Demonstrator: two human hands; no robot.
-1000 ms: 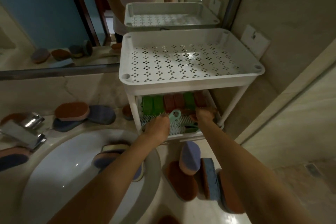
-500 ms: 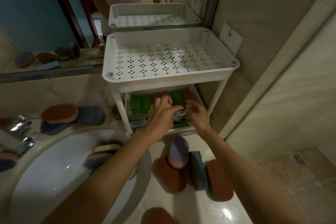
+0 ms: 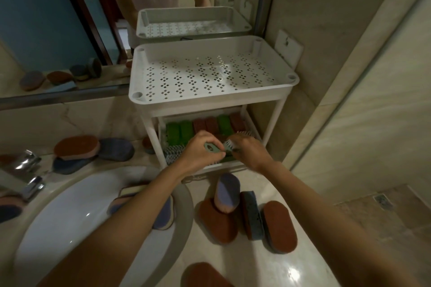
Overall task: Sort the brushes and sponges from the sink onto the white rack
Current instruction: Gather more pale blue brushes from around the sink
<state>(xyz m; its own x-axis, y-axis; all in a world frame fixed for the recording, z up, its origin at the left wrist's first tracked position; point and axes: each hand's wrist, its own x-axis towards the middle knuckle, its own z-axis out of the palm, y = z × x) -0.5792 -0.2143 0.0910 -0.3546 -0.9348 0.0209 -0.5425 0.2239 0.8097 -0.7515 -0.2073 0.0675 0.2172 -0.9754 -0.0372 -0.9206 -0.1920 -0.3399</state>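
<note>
You stand at a pale marble counter (image 3: 245, 261) with a mirror (image 3: 46, 18) behind it and a round sink (image 3: 58, 216) down to the left of your arms. Both hands reach into the lower shelf of the white rack (image 3: 210, 102). Your left hand (image 3: 198, 155) is clenched round the teal handle of a brush (image 3: 213, 147), and your right hand (image 3: 249, 150) curls over its bristle end, so the brush sits between your fingers, just above the shelf's front edge. Right behind your fingertips stand green sponges (image 3: 179, 131) and red-brown sponges (image 3: 205, 124) in a row. Below your wrists, on the counter, lie loose sponges, among them a purple sponge (image 3: 227, 190) leaning on a brown sponge (image 3: 217, 223). Under your left forearm, stacked sponges (image 3: 163, 214) rest in the sink.
</note>
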